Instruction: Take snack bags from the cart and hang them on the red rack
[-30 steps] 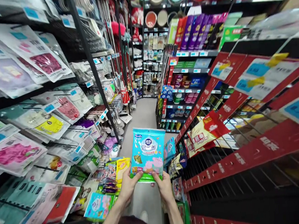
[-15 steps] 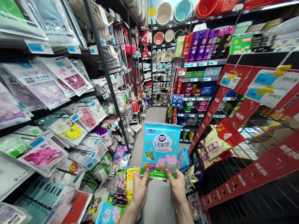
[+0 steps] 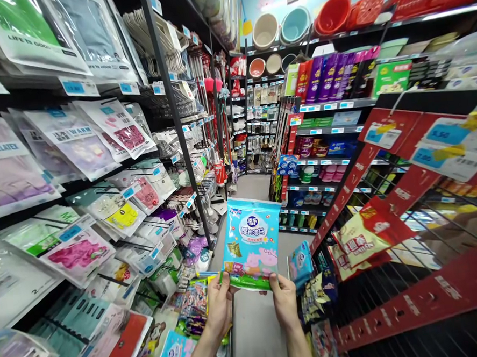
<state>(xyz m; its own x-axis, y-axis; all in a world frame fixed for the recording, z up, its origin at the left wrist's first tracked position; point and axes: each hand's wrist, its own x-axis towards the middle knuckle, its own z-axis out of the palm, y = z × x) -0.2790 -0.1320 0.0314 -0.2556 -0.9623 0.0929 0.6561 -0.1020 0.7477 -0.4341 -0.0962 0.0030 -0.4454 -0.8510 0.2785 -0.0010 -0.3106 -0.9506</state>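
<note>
A light blue snack packet [image 3: 251, 242] with a cartoon pig and a green lower edge is held upright in front of me, over the aisle floor. My left hand [image 3: 218, 306] pinches its lower left corner, thumb on the front. My right hand [image 3: 285, 300] grips its lower right corner the same way. Both hands are closed on the packet, and both bare forearms rise from the bottom edge.
Hanging bagged gloves and household goods [image 3: 82, 209] fill the black racks on the left. Red-fronted wire shelves [image 3: 407, 233] with snack bags [image 3: 357, 241] run along the right. The grey aisle floor [image 3: 259, 185] leads to back shelves with purple cartons [image 3: 329, 76] and plastic basins [image 3: 294, 27].
The view has tilted up and drifted, showing more of the upper shelves. The packet stays in both hands, shifted slightly in the picture.
</note>
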